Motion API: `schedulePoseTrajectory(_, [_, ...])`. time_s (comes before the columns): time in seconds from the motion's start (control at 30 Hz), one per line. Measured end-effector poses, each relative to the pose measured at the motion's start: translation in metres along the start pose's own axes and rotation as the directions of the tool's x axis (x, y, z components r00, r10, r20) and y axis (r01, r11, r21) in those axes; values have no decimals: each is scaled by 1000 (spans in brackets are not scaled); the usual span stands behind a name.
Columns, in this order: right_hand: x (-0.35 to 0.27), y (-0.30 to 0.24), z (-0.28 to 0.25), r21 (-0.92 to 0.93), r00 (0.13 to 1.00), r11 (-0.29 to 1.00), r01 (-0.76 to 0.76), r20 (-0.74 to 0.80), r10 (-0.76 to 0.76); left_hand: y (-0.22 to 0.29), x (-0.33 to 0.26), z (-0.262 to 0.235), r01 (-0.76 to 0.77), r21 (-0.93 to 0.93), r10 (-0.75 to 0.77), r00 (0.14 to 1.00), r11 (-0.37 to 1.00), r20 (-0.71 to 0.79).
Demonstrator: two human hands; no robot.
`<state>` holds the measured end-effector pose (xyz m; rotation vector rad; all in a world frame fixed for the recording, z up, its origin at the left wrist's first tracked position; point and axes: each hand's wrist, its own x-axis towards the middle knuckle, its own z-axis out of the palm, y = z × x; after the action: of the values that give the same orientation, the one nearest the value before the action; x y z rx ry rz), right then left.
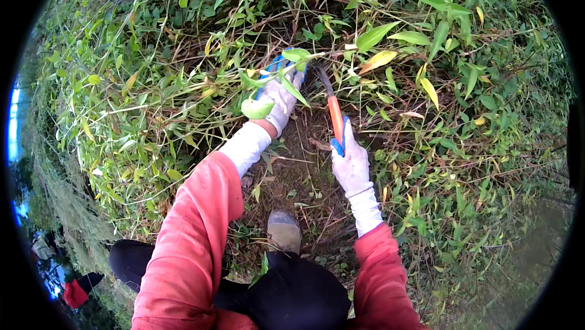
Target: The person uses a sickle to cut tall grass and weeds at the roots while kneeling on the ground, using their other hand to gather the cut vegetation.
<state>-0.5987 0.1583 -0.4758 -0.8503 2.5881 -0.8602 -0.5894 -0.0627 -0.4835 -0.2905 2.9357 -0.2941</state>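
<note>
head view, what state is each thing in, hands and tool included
right hand: gloved, closed around the tool's handle
tool: held, curved blade bare, its tip hard to make out
left hand: gloved, among the plants, partly covered by leaves; whether its fingers grip anything is unclear
large leaf: yellowed
shoe: on the ground
soil: exposed, littered with plant bits

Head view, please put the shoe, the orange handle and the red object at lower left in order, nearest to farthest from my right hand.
From your right hand:
1. Orange handle, gripped in it.
2. Shoe, below and to the left.
3. Red object, far off at the lower left.
</note>
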Motion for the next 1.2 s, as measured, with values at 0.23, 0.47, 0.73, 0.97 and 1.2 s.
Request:
schedulePoseTrajectory(0.23, [-121,-31,-9,212,959,936,-282,78,272,6,-6,31,-118,-128,138,977,985,163])
schedulePoseTrajectory(0.47, [-79,-28,7,452,928,821,-349,43,371,-2,-41,-7,-122,-401,133,991,908,0])
schedulePoseTrajectory(0.73, [-202,1,26,172,942,927,-332,115,316,-31,-125,-43,-304,-462,411,899,833,150])
schedulePoseTrajectory(0.97, [-186,-24,-2,155,995,983,-100,34,96,-43,-159,-58,-343,-558,417,909,756,6])
schedulePoseTrajectory(1.2, [-251,24,15,198,856,889,-413,418,305,-179,-210,-88,163,-652,3,969,740,246])
